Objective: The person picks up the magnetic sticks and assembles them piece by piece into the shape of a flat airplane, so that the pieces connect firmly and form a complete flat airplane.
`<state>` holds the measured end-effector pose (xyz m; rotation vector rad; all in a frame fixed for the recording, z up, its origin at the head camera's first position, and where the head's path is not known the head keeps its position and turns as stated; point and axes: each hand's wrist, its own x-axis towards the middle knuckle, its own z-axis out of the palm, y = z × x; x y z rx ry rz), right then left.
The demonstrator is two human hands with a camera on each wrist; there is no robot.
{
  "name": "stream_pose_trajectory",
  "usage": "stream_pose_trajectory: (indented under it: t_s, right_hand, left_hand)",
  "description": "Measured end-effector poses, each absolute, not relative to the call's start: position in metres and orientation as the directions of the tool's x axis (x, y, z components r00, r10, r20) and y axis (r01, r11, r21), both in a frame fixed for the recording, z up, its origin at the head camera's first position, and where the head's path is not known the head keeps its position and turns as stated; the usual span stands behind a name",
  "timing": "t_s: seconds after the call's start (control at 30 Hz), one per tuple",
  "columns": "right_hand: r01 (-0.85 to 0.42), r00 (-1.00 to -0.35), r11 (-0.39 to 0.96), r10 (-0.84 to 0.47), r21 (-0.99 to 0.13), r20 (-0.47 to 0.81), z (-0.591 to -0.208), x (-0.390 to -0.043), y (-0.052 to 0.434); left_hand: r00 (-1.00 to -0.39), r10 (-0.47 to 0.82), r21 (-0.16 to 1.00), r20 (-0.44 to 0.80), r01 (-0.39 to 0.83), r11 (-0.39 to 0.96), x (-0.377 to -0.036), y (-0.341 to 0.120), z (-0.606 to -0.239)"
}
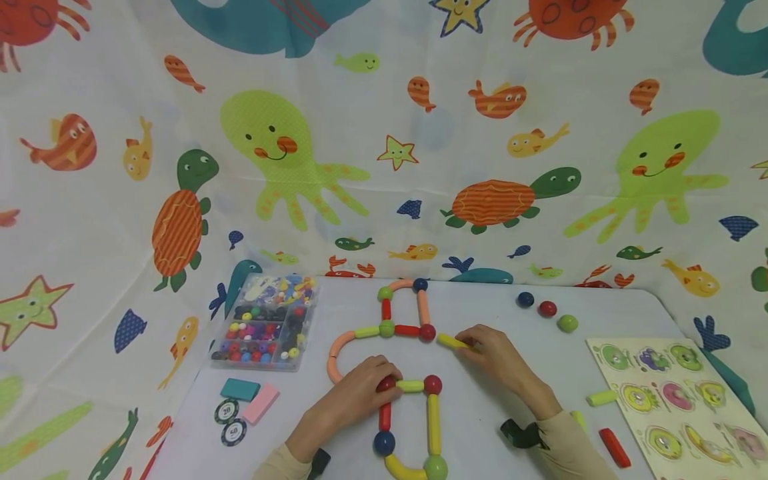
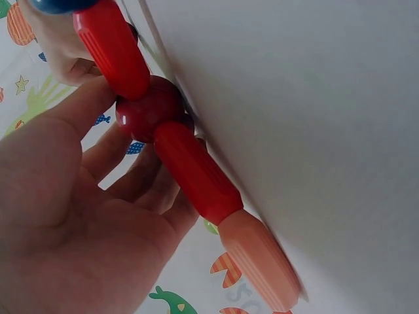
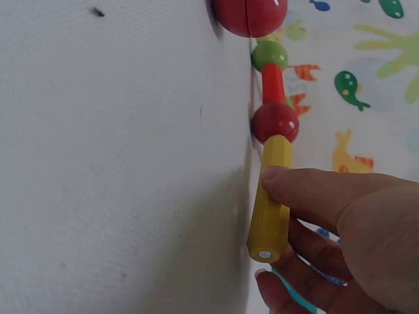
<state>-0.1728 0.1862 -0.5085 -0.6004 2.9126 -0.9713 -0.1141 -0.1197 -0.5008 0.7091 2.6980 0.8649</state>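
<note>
My left hand (image 1: 360,390) grips a red ball (image 2: 150,108) of a magnetic rod-and-ball build, thumb on one side and fingers on the other. Two red rods (image 2: 196,170) meet that ball in the left wrist view. Between thumb and fingers, my right hand (image 1: 495,357) pinches a yellow magnetic rod (image 3: 272,203). The rod's far end points at another red ball (image 1: 427,333) of the upper loop; whether they touch, I cannot tell. Curved orange rods (image 1: 337,350) run on the left side, and a lower loop holds a long yellow rod (image 1: 434,425) and a blue ball (image 1: 384,443).
A divided bead box (image 1: 267,323) stands at left, near pink (image 1: 261,404) and teal blocks (image 1: 240,389) and two round chips (image 1: 233,432). Loose balls (image 1: 547,309) lie back right. A fruit-picture board (image 1: 624,363), a green rod (image 1: 602,398) and a red rod (image 1: 615,447) lie right.
</note>
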Motion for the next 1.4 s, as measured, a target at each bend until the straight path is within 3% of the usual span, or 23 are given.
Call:
stream_pose_trajectory:
  t_s: [0.9,1.4]
  right_hand:
    - [-0.312,-0.941,0.747,-0.327,-0.587,0.084,-0.509,-0.169,0.185]
    - [-0.229,-0.973,0.837,-0.176,-0.497,0.152,-0.496,-0.132,0.277]
  left_hand:
    - [-0.858,0.509,0.589,-0.07,0.377,0.715,-0.114,-0.12,-0.5]
    - [-0.856,0.513,0.579,-0.055,0.391,0.715,-0.115,-0.12,-0.501]
